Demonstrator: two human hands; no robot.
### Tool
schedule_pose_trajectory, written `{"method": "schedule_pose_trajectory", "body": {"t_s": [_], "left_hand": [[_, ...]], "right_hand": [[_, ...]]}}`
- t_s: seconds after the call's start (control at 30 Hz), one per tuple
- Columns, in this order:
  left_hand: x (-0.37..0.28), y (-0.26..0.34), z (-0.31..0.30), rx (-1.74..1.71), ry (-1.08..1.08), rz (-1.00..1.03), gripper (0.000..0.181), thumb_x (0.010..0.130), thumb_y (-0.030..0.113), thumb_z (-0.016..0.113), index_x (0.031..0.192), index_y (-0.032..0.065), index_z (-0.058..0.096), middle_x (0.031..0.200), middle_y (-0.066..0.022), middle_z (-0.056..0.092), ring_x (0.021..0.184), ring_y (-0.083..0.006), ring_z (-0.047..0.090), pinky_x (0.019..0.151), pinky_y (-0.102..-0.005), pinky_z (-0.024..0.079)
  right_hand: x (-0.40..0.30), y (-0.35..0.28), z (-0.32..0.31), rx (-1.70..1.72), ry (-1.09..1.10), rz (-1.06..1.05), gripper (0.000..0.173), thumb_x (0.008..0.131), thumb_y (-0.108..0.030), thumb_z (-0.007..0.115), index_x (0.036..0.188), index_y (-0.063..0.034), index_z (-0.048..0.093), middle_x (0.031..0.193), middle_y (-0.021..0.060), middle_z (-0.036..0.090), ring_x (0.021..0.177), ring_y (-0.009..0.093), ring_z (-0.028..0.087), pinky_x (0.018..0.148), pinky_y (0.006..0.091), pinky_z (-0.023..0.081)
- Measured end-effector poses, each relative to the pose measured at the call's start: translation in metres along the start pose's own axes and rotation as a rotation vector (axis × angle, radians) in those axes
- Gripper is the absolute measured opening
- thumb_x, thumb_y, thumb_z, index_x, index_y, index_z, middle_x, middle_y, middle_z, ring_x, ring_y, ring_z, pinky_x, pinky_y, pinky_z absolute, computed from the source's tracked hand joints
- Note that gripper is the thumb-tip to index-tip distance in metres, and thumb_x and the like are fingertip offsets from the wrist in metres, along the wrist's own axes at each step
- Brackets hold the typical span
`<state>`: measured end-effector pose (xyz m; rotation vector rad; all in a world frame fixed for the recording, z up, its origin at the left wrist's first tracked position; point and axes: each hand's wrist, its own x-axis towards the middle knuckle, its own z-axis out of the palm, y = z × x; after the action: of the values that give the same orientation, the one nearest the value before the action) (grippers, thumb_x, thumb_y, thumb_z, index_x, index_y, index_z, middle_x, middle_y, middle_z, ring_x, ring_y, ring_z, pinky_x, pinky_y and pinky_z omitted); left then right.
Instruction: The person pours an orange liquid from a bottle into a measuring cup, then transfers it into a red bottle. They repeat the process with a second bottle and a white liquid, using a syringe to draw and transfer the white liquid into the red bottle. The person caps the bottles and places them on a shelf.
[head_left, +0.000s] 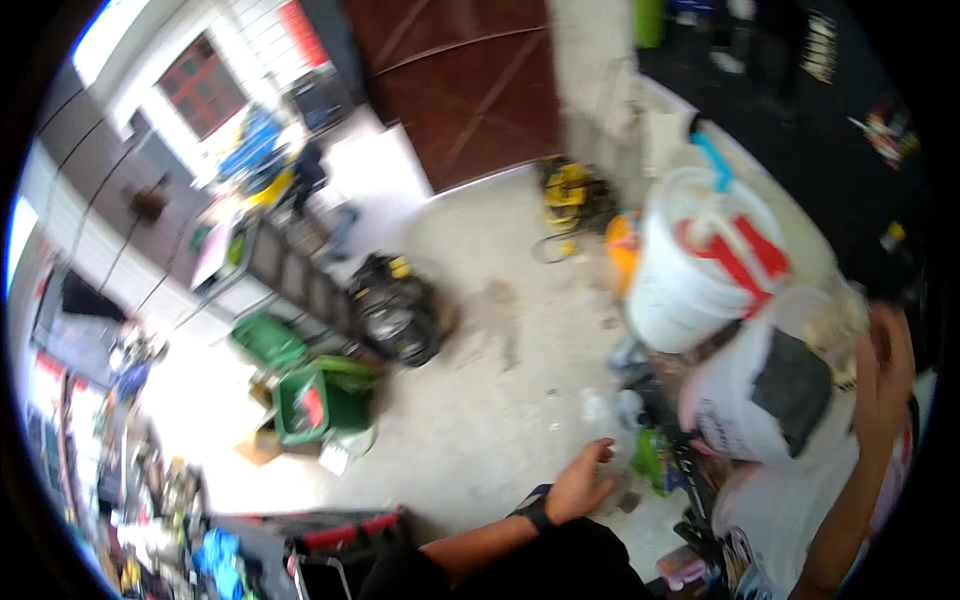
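Observation:
My left hand (581, 484) hangs over the concrete floor, a dark band on its wrist, fingers apart and nothing in them. At the right edge, my right hand (885, 367) is raised beside a beige, cloth-like item (836, 330) on a white bucket (724, 416). Blur hides whether its fingers touch or grip anything. A dark grey cloth or pad (793, 394) lies over that bucket's side. Behind it, another white bucket (664, 300) carries red-and-white items (735, 251) and a blue-handled tool (712, 161).
A green bin (300, 409) and a black machine (394, 311) stand on the floor (472, 405) to the left. Yellow-and-black equipment (570, 195) sits near the brown metal door (465, 90). Below the right-hand buckets lie a black bar-like item (679, 439) and a green packet (651, 461).

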<state>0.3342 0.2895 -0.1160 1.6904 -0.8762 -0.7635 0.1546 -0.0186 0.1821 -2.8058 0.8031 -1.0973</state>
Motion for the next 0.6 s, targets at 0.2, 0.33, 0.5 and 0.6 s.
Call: {"method": "schedule_pose_trajectory", "body": {"t_s": [0.2, 0.33, 0.5, 0.6], "left_hand": [[-0.041, -0.031, -0.033, -0.034, 0.141, -0.172, 0.054, 0.092, 0.011, 0.071, 0.14, 0.0027, 0.047, 0.117, -0.0164, 0.066, 0.11, -0.0291, 0.066, 0.095, -0.0401, 0.054], [-0.034, -0.058, -0.074, -0.083, 0.243, -0.218, 0.05, 0.095, 0.011, 0.068, 0.14, 0.0028, 0.047, 0.116, -0.0153, 0.066, 0.106, -0.0263, 0.068, 0.093, -0.0377, 0.055], [-0.007, -0.103, -0.142, -0.202, 0.293, -0.267, 0.047, 0.096, 0.011, 0.067, 0.138, 0.0022, 0.048, 0.115, -0.013, 0.066, 0.104, -0.0227, 0.068, 0.092, -0.0356, 0.055], [0.015, -0.128, -0.202, -0.228, 0.323, -0.284, 0.045, 0.097, 0.011, 0.067, 0.137, 0.0022, 0.049, 0.114, -0.0118, 0.066, 0.102, -0.0207, 0.068, 0.091, -0.0344, 0.055]], "right_hand": [[-0.107, -0.094, 0.085, 0.727, -0.48, 0.26, 0.013, 0.089, -0.005, 0.061, 0.101, -0.0007, 0.062, 0.092, 0.0064, 0.057, 0.08, 0.013, 0.054, 0.071, 0.0266, 0.044], [-0.14, -0.145, 0.165, 0.827, -0.623, 0.338, 0.013, 0.084, 0.001, 0.064, 0.096, 0.0009, 0.065, 0.086, 0.005, 0.061, 0.071, 0.01, 0.056, 0.064, 0.0249, 0.046], [-0.118, -0.201, 0.247, 0.788, -0.877, 0.422, 0.012, 0.087, -0.004, 0.068, 0.098, 0.0018, 0.067, 0.079, 0.0026, 0.063, 0.069, 0.008, 0.057, 0.064, 0.0253, 0.047], [-0.098, -0.223, 0.312, 0.796, -1.018, 0.52, 0.017, 0.088, -0.008, 0.072, 0.1, 0.0028, 0.068, 0.079, 0.0048, 0.066, 0.069, 0.011, 0.06, 0.064, 0.0282, 0.049]]}}
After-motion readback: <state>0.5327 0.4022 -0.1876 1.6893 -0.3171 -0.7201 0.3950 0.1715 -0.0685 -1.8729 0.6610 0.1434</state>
